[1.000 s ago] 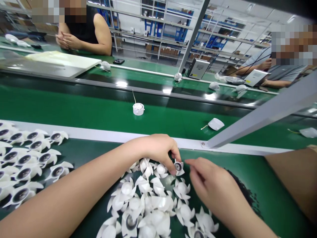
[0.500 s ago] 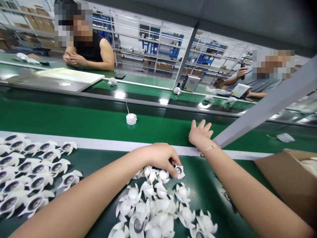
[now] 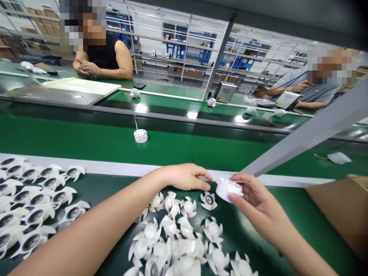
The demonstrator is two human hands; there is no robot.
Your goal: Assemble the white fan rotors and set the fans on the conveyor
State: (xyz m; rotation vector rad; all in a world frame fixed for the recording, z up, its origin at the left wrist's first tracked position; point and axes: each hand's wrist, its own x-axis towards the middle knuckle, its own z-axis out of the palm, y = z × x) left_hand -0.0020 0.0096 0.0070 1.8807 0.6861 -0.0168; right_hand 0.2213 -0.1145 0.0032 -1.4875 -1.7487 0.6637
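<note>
My right hand (image 3: 254, 197) grips a white round motor housing (image 3: 225, 190) between thumb and fingers, above the near worktop. Close to it on the left, my left hand (image 3: 186, 177) is empty, its thumb and forefinger apart and pointing toward the housing. A single white fan impeller (image 3: 209, 200) with its dark hub ring upward lies just below the fingertips. Nearer to me is a loose heap of white impellers (image 3: 184, 230), most with their domed side up. At the left, impellers (image 3: 34, 211) lie in rows, dark ring up.
Another white housing with a wire (image 3: 140, 135) sits on the green conveyor belt (image 3: 86, 134). A cardboard box (image 3: 342, 214) stands at the right, and a slanted metal post (image 3: 301, 134) rises in front of it. Two people (image 3: 106, 57) are across the line.
My left hand has let go of the impeller and drawn slightly back. My right hand has come from over the belt, now holding a housing. The other housing on the belt has shifted left.
</note>
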